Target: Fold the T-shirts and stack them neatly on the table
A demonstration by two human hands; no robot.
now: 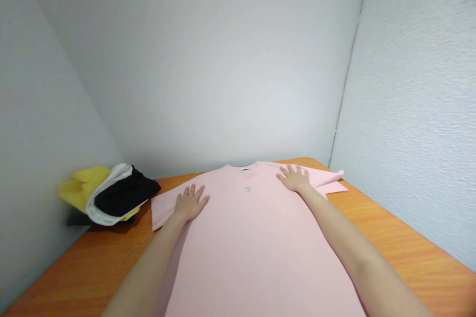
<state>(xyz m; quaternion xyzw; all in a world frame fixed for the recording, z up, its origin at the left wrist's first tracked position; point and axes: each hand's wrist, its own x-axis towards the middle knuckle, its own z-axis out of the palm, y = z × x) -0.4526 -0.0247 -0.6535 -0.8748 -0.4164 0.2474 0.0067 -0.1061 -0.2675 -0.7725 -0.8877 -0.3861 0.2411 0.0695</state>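
Left forearm (163, 247) is extended in from 7 o'clock; left hand (189, 204) is laid palm down, fingers (192, 189) spread, left thumb (205, 200) pointed toward 2. Right forearm (342, 233) is angled in from 5 o'clock, nearly straight; right hand (294, 180) is set palm down, fingers fanned toward 11.
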